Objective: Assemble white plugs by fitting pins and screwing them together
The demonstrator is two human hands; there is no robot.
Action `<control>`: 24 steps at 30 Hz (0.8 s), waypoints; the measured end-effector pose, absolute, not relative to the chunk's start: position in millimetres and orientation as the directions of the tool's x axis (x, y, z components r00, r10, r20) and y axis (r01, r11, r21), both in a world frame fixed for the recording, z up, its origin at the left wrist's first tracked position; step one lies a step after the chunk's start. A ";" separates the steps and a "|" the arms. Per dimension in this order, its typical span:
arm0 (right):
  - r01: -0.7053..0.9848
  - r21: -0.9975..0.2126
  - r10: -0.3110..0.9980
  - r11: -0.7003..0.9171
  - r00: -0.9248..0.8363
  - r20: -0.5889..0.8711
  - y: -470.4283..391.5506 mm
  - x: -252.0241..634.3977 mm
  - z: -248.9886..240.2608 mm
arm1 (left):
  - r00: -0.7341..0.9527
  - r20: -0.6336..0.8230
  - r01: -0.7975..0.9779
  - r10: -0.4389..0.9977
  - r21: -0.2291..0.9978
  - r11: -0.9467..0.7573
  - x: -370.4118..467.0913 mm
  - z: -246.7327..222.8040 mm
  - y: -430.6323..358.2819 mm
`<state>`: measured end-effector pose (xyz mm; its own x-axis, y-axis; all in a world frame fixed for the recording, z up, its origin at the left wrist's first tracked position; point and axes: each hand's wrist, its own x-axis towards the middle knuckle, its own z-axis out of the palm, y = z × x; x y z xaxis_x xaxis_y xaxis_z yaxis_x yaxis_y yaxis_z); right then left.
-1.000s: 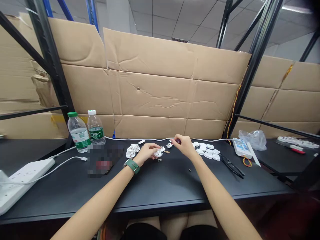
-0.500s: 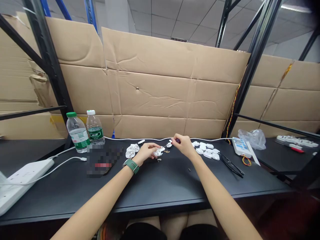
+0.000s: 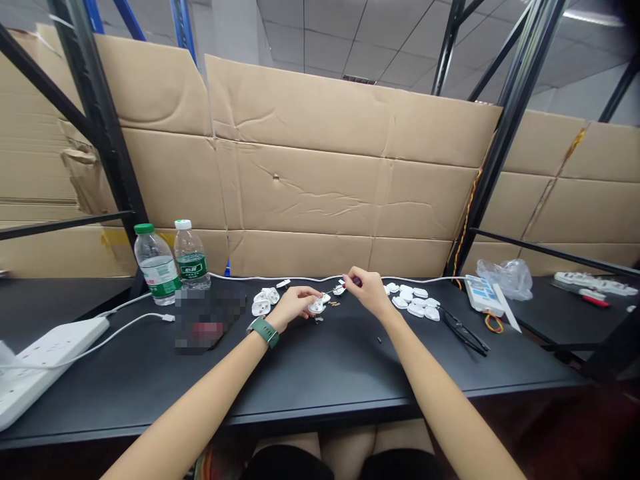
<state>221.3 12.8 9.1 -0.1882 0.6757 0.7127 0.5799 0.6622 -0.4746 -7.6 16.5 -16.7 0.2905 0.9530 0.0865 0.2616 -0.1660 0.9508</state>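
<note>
My left hand (image 3: 296,304), with a green-banded watch on its wrist, grips a small white plastic part (image 3: 317,307) near the middle of the black table. My right hand (image 3: 364,289) is closed round the dark red handle of a screwdriver (image 3: 355,281), whose thin shaft points left to the white part. Several white round pieces (image 3: 265,301) lie left of my left hand. Right of my right hand is a group of white covers (image 3: 416,303). Small brass-coloured pieces (image 3: 334,304) lie between my hands.
Two water bottles (image 3: 192,259) and a blurred dark object (image 3: 213,323) stand or lie left, near a white power strip (image 3: 45,363). Black glasses (image 3: 464,332), a white box (image 3: 484,296) and a plastic bag (image 3: 510,279) are right. Cardboard (image 3: 320,193) walls the back.
</note>
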 end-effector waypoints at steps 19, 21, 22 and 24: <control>0.582 -0.466 0.687 0.667 -0.238 0.686 14.8 222.7 7.1 | 0.303 0.095 0.314 0.948 0.929 -0.193 -5.4 -16.8 16.0; 0.580 -0.452 0.679 0.678 -0.259 0.687 14.1 223.0 7.4 | 0.303 0.120 0.346 0.945 0.910 -0.227 -5.4 -18.0 16.9; 0.571 -0.449 0.674 0.687 -0.271 0.687 13.3 222.9 7.8 | 0.304 0.137 0.362 0.943 0.899 -0.247 -5.4 -18.5 17.3; 0.536 -0.466 0.673 0.704 -0.292 0.680 10.9 222.1 8.9 | 0.307 0.165 0.392 0.937 0.875 -0.283 -5.6 -19.8 18.2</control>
